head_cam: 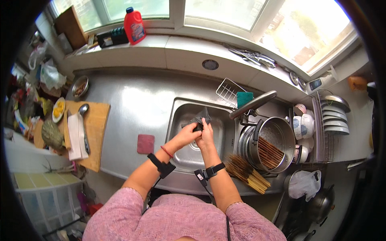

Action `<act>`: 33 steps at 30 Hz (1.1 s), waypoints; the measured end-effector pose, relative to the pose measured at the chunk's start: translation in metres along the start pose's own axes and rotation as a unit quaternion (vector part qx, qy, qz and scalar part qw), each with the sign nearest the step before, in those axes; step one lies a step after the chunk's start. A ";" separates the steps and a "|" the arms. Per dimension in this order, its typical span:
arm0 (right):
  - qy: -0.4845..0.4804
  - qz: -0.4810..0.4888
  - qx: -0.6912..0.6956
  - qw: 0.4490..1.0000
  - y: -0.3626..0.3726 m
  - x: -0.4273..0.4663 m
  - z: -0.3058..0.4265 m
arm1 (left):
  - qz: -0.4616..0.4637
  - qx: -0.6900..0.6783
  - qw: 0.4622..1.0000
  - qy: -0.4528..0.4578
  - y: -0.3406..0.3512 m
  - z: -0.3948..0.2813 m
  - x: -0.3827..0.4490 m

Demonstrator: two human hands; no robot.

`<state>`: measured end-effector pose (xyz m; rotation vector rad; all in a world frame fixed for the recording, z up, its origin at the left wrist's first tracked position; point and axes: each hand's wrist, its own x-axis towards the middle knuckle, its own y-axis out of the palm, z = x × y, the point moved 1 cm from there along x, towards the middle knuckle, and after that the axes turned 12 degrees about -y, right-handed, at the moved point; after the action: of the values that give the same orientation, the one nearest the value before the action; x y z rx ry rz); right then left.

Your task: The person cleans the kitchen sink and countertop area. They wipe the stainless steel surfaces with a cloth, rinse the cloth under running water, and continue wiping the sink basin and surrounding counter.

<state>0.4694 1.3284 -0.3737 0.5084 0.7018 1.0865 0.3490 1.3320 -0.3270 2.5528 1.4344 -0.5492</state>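
Both hands are together over the stainless steel sink. My left hand grips a bunched dark grey cloth or thin plastic bag from the left. My right hand holds the same piece from the right, its fingers pointing up along it. Part of the dark piece sticks up beyond the fingertips, and what the palms cover is hidden. The sink's drain shows below the hands. At the sink's right rear, the faucet reaches up from the counter.
A pink sponge cloth lies left of the sink. A wire rack and green scouring pad stand behind it. To the right are a steamer pot with brown sticks and a bristle brush. A wooden board lies left.
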 end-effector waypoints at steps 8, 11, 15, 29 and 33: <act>-0.182 -0.083 -0.004 0.980 0.050 0.073 -0.021 | -0.378 0.310 0.871 0.050 -0.199 0.086 -0.033; -0.117 -0.137 0.004 0.984 0.062 0.115 -0.022 | -0.401 0.389 0.827 -0.062 -0.253 0.118 -0.054; -0.118 -0.205 0.024 0.971 0.061 0.166 0.001 | -0.400 0.469 0.785 -0.067 -0.265 0.141 -0.070; -0.063 -0.037 -0.137 0.988 0.108 0.072 0.004 | -0.452 0.512 0.730 -0.031 -0.248 0.125 -0.071; -0.307 0.099 -0.535 0.781 0.157 0.105 0.040 | -0.454 0.502 0.735 -0.038 -0.251 0.125 -0.077</act>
<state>0.4321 1.4849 -0.2673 -0.0921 -0.5942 1.2294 0.0696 1.3640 -0.4026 1.9897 2.8945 -1.9953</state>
